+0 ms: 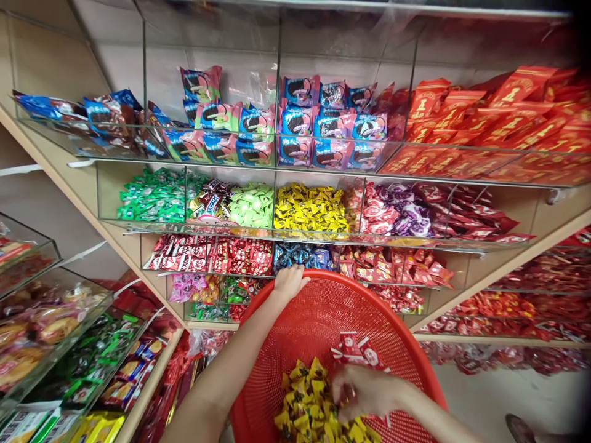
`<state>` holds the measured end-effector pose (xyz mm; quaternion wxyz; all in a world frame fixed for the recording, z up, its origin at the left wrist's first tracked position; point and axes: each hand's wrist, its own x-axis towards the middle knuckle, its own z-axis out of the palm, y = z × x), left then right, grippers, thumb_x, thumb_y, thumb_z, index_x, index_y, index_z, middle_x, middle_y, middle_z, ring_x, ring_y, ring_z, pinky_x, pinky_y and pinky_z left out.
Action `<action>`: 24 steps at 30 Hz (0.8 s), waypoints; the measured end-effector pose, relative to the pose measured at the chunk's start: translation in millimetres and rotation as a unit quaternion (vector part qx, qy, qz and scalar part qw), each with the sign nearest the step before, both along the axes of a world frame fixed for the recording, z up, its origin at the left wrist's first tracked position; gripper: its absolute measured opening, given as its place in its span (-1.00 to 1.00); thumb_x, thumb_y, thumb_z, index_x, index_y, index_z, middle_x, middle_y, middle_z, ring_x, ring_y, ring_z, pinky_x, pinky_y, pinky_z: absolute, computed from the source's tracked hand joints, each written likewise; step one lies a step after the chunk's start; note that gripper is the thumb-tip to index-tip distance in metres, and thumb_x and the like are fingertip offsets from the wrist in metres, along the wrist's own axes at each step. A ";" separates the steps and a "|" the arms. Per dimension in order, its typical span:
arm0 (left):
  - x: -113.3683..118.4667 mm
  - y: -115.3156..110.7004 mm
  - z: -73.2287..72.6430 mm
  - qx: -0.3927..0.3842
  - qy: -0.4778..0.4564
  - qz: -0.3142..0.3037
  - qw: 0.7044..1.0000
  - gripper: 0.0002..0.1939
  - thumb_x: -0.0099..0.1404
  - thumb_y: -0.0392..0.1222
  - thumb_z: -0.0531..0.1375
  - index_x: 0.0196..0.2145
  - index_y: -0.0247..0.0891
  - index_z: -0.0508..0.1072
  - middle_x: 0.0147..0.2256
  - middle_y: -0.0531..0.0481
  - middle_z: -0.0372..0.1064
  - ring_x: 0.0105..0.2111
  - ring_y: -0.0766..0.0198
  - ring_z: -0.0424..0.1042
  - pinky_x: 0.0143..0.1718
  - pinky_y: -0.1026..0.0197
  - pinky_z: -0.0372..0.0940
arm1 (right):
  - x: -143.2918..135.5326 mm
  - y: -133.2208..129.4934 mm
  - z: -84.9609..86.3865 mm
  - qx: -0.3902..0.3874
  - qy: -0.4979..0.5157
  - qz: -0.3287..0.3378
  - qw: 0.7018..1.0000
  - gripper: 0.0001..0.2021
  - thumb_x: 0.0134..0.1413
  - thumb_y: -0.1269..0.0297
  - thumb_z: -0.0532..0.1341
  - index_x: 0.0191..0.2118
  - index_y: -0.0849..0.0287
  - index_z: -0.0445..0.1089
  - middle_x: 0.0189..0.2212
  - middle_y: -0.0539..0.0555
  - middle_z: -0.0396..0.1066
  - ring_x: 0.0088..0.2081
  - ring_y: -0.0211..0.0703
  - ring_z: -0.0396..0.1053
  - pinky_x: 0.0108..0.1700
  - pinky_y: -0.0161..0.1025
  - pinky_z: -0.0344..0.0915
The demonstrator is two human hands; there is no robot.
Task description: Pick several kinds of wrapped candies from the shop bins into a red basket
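A red mesh plastic basket (pixel 388 314) tilts toward me. My left hand (pixel 290 282) is closed over its far rim. Inside, yellow wrapped candies (pixel 309 400) are heaped at the bottom, and a few red-and-white packets (pixel 353 347) lie against the wall above them. My right hand (pixel 364 391) is in the basket at the edge of the yellow heap, slightly blurred, its fingers curled inward. Whatever is between those fingers cannot be made out.
Clear-fronted shelves ahead hold yellow candies (pixel 311 209), green packets (pixel 159 195), blue-and-pink cookie packs (pixel 298 120) and orange-red packets (pixel 508 123). The lower red packets (pixel 240 255) are close to the basket rim. Bins of packaged snacks (pixel 50 323) stand on the left.
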<state>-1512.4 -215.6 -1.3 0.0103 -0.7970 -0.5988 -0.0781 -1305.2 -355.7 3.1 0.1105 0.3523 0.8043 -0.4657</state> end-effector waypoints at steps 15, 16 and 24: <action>-7.3 -4.9 -1.4 0.014 0.000 -0.006 1.000 -0.55 0.28 0.08 -0.13 -0.04 -0.26 0.22 -0.11 -0.13 0.33 -0.17 0.17 0.36 -0.21 0.17 0.24 | -45.5 95.0 133.2 0.307 0.186 -0.058 0.932 -0.80 0.06 0.24 0.04 -0.35 0.22 0.36 -0.46 0.03 0.37 -0.43 -0.27 0.26 -0.36 -0.30 0.16; -7.2 -5.0 -1.0 0.013 0.000 -0.005 1.000 -0.55 0.27 0.09 -0.13 -0.05 -0.26 0.23 -0.12 -0.13 0.33 -0.18 0.17 0.36 -0.21 0.17 0.24 | -49.0 110.2 143.4 0.331 0.200 -0.072 0.919 -0.81 0.05 0.25 0.05 -0.35 0.22 0.36 -0.46 0.03 0.37 -0.43 -0.27 0.27 -0.36 -0.31 0.17; -4.9 -5.0 0.1 0.003 -0.011 0.011 1.000 -0.56 0.26 0.09 -0.10 -0.08 -0.25 0.26 -0.13 -0.13 0.34 -0.18 0.17 0.37 -0.22 0.17 0.25 | -101.7 197.7 177.8 0.466 0.068 -0.235 0.851 -0.76 -0.07 0.20 0.16 -0.27 0.24 0.29 -0.30 0.14 0.36 -0.24 -0.14 0.30 -0.20 -0.24 0.19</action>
